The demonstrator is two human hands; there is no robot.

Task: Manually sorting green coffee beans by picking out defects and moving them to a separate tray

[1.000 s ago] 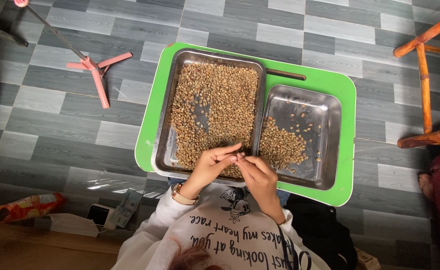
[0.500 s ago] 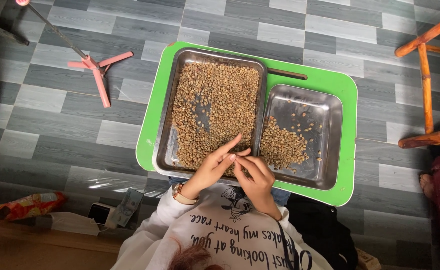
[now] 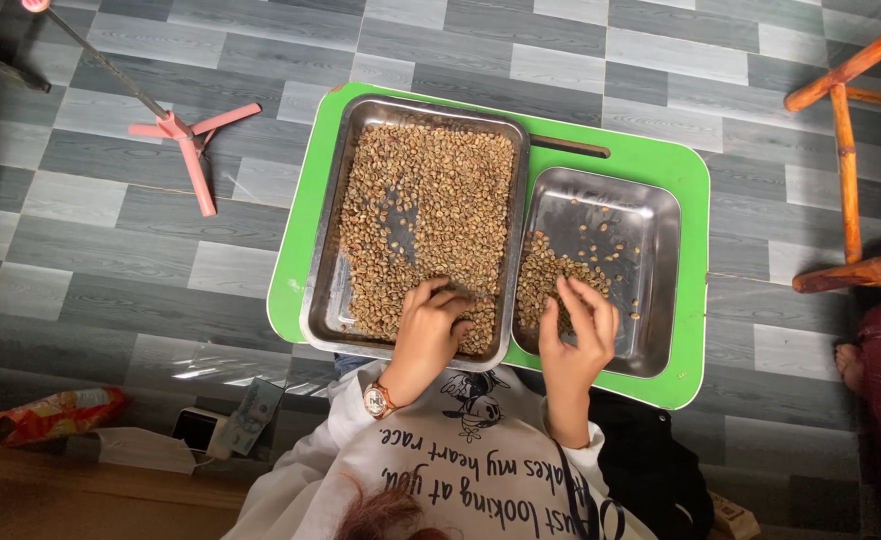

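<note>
The two hands, which were meeting fingertip to fingertip over the near edge of the large tray half a second ago, are now working apart, each over its own tray. The left hand (image 3: 431,325) is resting in the near end of the large tray (image 3: 327,262), fingers curled down and bunched together into the beans (image 3: 426,215); whether it is pinching any cannot be told. The right hand (image 3: 576,335) is hovering over the near left part of the small tray (image 3: 663,270), fingers loosely spread and pointing down at the small heap of beans (image 3: 546,272) there.

The large metal tray is holding a wide layer of pale brown beans covering most of its floor, with a few bare patches showing. The small metal tray, touching it on the right, is holding a much smaller pile gathered in its near left corner, with scattered single beans further out.

Both trays are sitting on a green table (image 3: 696,215). A pink stand (image 3: 186,135) is standing on the tiled floor (image 3: 111,250) to the left, and a wooden chair (image 3: 851,150) is showing at the right edge.
</note>
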